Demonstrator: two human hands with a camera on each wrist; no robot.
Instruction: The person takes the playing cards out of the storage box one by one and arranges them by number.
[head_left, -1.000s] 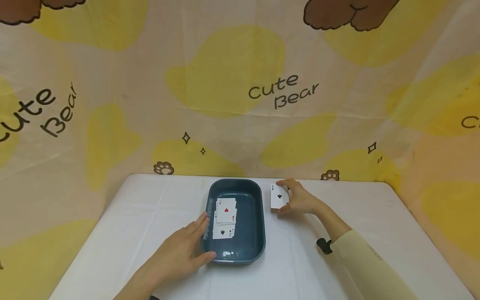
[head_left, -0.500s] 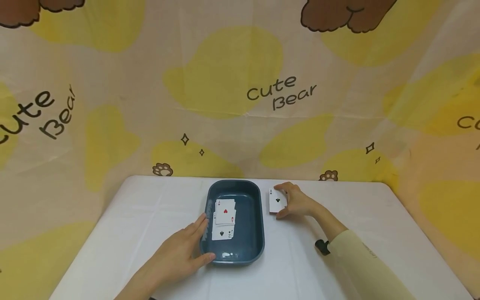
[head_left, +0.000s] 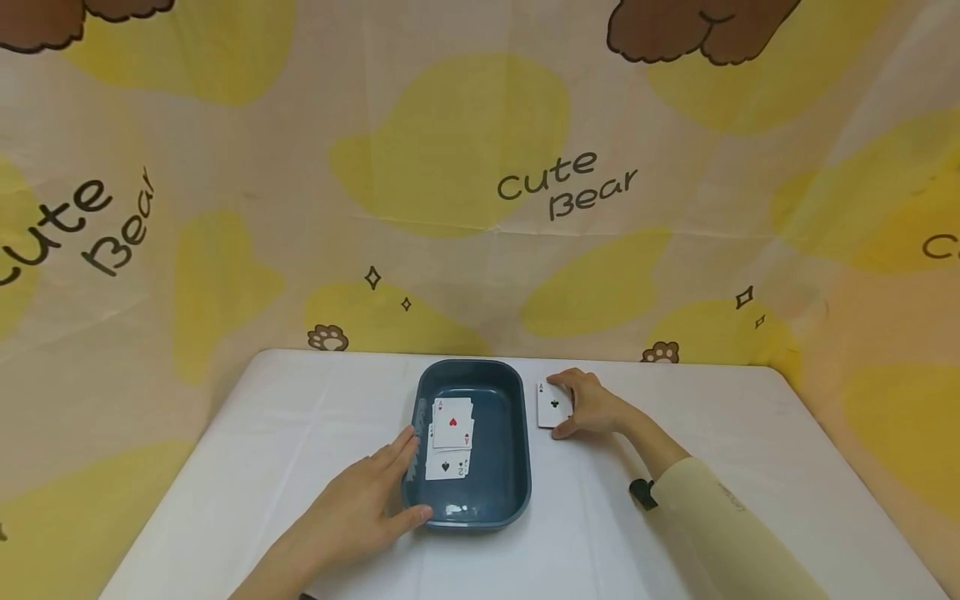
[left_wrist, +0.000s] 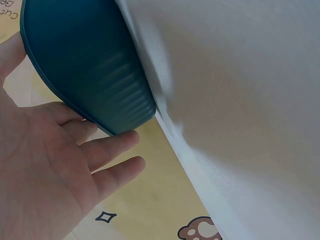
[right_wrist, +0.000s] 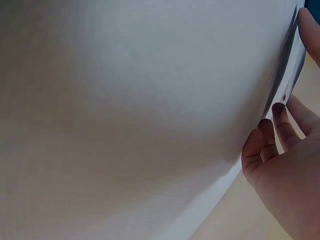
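In the head view, my left hand (head_left: pixel 352 508) rests against the left side of a dark blue tray (head_left: pixel 498 454), its thumb on the near rim. The left wrist view shows straight, spread fingers (left_wrist: pixel 112 147) touching the tray's rim and outer wall. Inside the tray lie overlapping playing cards, an ace of hearts (head_left: pixel 453 422) on top and a two of spades (head_left: pixel 447 467) partly under it. Right of the tray, my right hand (head_left: pixel 596 408) grips playing cards between thumb and fingers by their opposite edges. The ace of clubs (head_left: pixel 553 404) faces up, its right side hidden by that hand.
A white cloth (head_left: pixel 652 533) covers the table. Behind it hangs a yellow and beige printed curtain (head_left: pixel 450 208) with bear drawings, close along the table's far edge.
My right hand has shifted slightly nearer and to the left with the ace of clubs. The left hand, the tray and the cards inside it have stayed in place.
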